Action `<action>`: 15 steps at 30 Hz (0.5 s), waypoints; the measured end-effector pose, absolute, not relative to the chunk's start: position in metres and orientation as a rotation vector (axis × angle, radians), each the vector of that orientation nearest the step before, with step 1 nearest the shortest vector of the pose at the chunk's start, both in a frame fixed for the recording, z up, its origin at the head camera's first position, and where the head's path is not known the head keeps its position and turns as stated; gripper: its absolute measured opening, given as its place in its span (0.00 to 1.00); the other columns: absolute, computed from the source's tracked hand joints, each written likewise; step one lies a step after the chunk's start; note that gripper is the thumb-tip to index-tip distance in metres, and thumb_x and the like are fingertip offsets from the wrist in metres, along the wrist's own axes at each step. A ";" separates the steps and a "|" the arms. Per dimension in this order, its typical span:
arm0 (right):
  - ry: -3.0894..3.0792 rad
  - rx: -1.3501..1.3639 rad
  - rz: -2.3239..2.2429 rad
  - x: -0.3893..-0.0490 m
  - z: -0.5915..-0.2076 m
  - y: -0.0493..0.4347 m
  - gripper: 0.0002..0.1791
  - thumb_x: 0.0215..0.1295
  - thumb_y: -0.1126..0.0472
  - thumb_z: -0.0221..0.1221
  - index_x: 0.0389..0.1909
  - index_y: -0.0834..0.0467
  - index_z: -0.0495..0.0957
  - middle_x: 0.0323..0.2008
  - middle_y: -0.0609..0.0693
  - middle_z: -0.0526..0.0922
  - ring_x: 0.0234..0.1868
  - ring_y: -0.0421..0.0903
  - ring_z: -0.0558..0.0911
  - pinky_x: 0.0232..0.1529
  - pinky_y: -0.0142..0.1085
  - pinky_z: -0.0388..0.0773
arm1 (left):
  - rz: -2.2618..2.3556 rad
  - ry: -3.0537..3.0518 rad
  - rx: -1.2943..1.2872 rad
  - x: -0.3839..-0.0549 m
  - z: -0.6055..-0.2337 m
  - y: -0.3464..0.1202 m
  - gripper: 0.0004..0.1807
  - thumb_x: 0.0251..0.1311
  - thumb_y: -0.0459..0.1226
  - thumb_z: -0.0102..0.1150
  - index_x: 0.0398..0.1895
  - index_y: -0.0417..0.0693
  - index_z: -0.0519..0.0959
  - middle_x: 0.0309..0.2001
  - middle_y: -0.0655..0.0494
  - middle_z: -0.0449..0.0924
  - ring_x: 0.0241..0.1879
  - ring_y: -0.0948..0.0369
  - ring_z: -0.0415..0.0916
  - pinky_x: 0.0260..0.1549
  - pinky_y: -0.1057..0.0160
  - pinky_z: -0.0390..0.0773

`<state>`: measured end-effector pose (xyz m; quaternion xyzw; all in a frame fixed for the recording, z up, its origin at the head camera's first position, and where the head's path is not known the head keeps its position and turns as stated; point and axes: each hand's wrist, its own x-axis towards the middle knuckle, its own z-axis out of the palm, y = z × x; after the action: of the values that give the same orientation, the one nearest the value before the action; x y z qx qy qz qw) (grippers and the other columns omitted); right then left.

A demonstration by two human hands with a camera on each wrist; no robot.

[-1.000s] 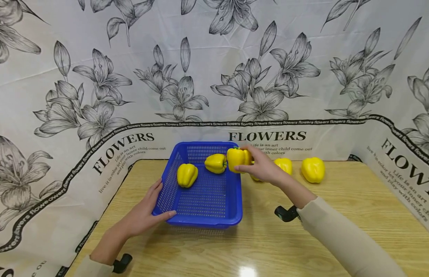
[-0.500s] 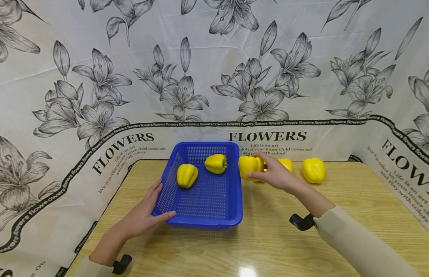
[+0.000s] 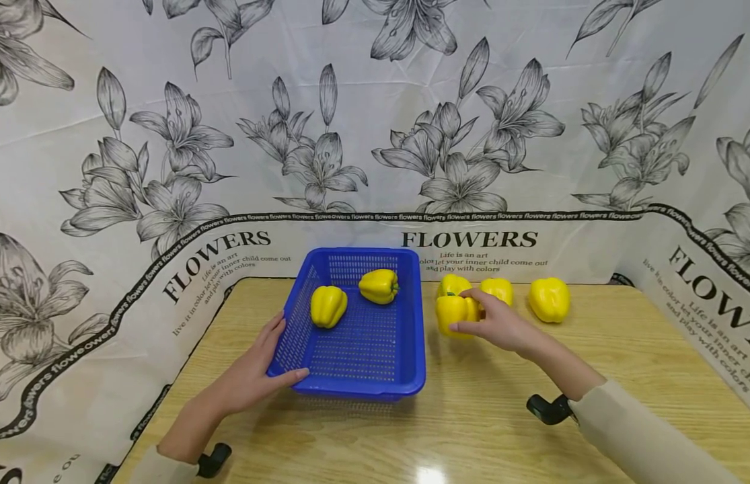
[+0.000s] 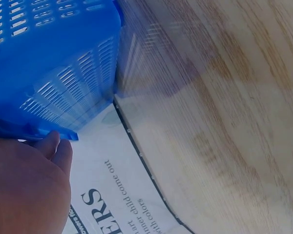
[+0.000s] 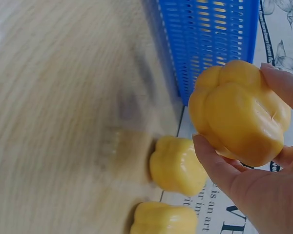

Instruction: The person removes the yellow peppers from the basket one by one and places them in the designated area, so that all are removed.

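Note:
A blue perforated plastic basket [image 3: 362,388] stands on the table, two yellow bell peppers inside: one at the left [image 3: 329,306], another near the back [image 3: 377,287]. My left hand [image 3: 247,373] grips its front left corner, thumb on the front rim; the left wrist view shows fingers [image 4: 62,155] at the rim. Right of the basket, my right hand [image 3: 502,323] holds a third bell pepper [image 3: 455,317] between thumb and fingers, stem end towards the basket in the head view. That pepper [image 5: 239,114] shows its lobed bottom in the right wrist view.
Behind the held pepper are a partly covered yellow bell pepper [image 3: 455,283] and a second one [image 3: 497,290]. Farther right sits another pepper [image 3: 549,300]. A flower-printed cloth [image 3: 338,148] rises behind the wooden table [image 3: 471,417].
My right hand has carried the bell pepper from over the basket's right rim to the right and lower, outside the basket. The left hand and basket have stayed put.

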<state>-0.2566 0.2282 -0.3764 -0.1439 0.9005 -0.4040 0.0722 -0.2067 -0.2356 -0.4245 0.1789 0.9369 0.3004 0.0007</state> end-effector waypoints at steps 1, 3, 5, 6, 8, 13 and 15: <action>2.697 -0.429 -1.217 -0.256 -0.379 0.229 0.43 0.65 0.47 0.69 0.71 0.66 0.63 0.58 0.65 0.76 0.52 0.57 0.77 0.48 0.44 0.78 | 0.942 2.943 0.561 -0.207 -0.425 -0.236 0.61 0.61 0.68 0.59 0.84 0.48 0.41 0.84 0.51 0.35 0.78 0.40 0.49 0.69 0.33 0.60; 2.686 -0.429 -1.218 -0.255 -0.383 0.231 0.43 0.65 0.48 0.69 0.71 0.67 0.63 0.57 0.65 0.77 0.50 0.56 0.77 0.48 0.44 0.78 | 0.938 2.944 0.560 -0.207 -0.425 -0.236 0.61 0.61 0.68 0.59 0.84 0.48 0.41 0.84 0.51 0.35 0.78 0.40 0.49 0.68 0.33 0.61; 2.684 -0.432 -1.214 -0.254 -0.388 0.234 0.42 0.65 0.49 0.70 0.70 0.68 0.64 0.55 0.64 0.78 0.49 0.54 0.78 0.46 0.42 0.77 | 0.936 2.945 0.557 -0.207 -0.425 -0.236 0.61 0.61 0.68 0.59 0.84 0.48 0.41 0.84 0.51 0.35 0.78 0.40 0.49 0.69 0.33 0.61; 2.686 -0.435 -1.211 -0.254 -0.390 0.235 0.42 0.64 0.49 0.70 0.69 0.68 0.65 0.54 0.63 0.78 0.48 0.54 0.77 0.46 0.42 0.77 | 0.935 2.944 0.555 -0.207 -0.425 -0.235 0.61 0.61 0.68 0.59 0.84 0.48 0.41 0.84 0.51 0.35 0.78 0.40 0.49 0.69 0.33 0.60; 2.685 -0.436 -1.199 -0.254 -0.394 0.237 0.40 0.64 0.49 0.70 0.68 0.67 0.66 0.53 0.62 0.79 0.47 0.53 0.77 0.46 0.43 0.76 | 0.934 2.943 0.553 -0.206 -0.424 -0.235 0.61 0.61 0.68 0.59 0.84 0.48 0.41 0.84 0.51 0.35 0.78 0.40 0.49 0.69 0.33 0.60; 2.659 -0.435 -1.184 -0.253 -0.405 0.241 0.42 0.65 0.49 0.69 0.70 0.68 0.64 0.61 0.67 0.75 0.56 0.59 0.76 0.56 0.53 0.75 | 0.934 2.940 0.552 -0.206 -0.423 -0.235 0.61 0.61 0.68 0.59 0.84 0.48 0.41 0.84 0.50 0.35 0.78 0.40 0.50 0.68 0.33 0.61; 2.650 -0.441 -1.185 -0.252 -0.408 0.242 0.42 0.65 0.49 0.69 0.71 0.68 0.64 0.64 0.67 0.73 0.60 0.60 0.74 0.60 0.58 0.73 | 0.935 2.940 0.551 -0.205 -0.423 -0.234 0.61 0.61 0.68 0.60 0.84 0.48 0.41 0.84 0.51 0.35 0.78 0.40 0.50 0.68 0.33 0.61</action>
<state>-0.2522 0.2424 -0.4080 -0.1493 0.8978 -0.4014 0.1026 -0.2055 -0.2345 -0.4228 0.1758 0.9381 0.2984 0.0038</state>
